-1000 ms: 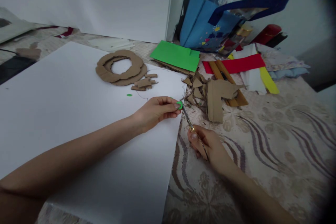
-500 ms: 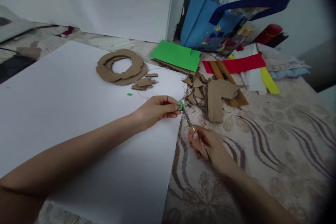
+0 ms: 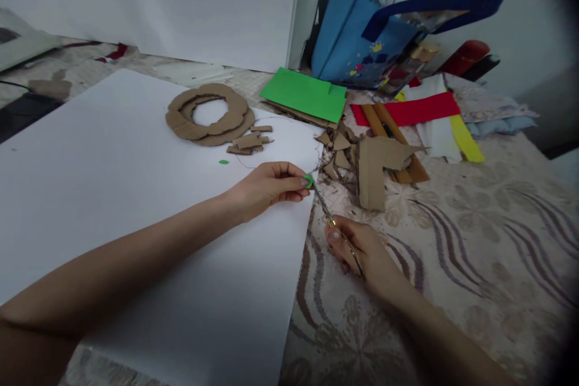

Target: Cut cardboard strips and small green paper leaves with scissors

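My left hand pinches a small green piece of paper between thumb and fingers, above the right edge of a large white sheet. In my right hand is a pair of scissors with gold-coloured handles. The blades point up and left, their tips touching the green piece. On the sheet, left of my left hand, lies a small leaf-shaped green cutout. Farther back are two scalloped cardboard rings, one overlapping the other, and a few cardboard strips.
Green paper lies on cardboard behind the sheet. Cardboard scraps spread to the right, near wooden pieces, a red strip and a yellow strip. A blue bag stands at the back on the patterned tablecloth.
The scissor blades look closer together now, and the green piece has turned slightly in my left fingers. Both hands stay in nearly the same place.
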Demonstrator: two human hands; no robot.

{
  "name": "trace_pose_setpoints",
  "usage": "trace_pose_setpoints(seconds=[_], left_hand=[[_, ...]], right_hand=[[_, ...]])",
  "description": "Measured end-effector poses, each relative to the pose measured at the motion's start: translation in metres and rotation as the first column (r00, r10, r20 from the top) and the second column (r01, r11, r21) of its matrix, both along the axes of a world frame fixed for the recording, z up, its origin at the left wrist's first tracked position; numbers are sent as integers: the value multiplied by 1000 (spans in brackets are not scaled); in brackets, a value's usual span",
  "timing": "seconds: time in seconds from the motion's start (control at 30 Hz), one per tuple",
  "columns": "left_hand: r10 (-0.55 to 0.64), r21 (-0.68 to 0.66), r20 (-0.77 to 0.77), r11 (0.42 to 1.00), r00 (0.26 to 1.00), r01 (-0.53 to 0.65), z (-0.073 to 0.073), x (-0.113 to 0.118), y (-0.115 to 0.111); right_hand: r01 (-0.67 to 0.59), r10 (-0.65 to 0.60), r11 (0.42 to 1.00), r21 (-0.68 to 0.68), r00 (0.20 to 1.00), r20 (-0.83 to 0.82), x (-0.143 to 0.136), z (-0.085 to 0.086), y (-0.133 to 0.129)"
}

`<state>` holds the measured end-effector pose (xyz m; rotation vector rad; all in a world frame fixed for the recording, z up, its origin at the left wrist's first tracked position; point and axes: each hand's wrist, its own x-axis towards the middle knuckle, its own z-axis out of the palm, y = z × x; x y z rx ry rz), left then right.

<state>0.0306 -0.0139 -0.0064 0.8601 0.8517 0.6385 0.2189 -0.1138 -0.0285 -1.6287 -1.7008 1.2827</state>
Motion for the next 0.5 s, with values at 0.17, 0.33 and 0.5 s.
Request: trace_pose_setpoints(seconds=[0.17, 0.33, 0.5], left_hand=[[0, 3, 0, 1000, 1000, 0, -1, -1, 1], [-8, -4, -5, 1000, 1000, 8, 0, 0, 0], [-8, -3, 0, 1000, 1000, 8, 1, 0, -1]], right_hand=[[5, -4, 1000, -17, 1000, 9, 0, -2, 0], [-2, 1, 1000, -11, 1000, -9, 0, -3, -1], [14, -15, 1000, -19, 999, -34, 1, -5, -2]])
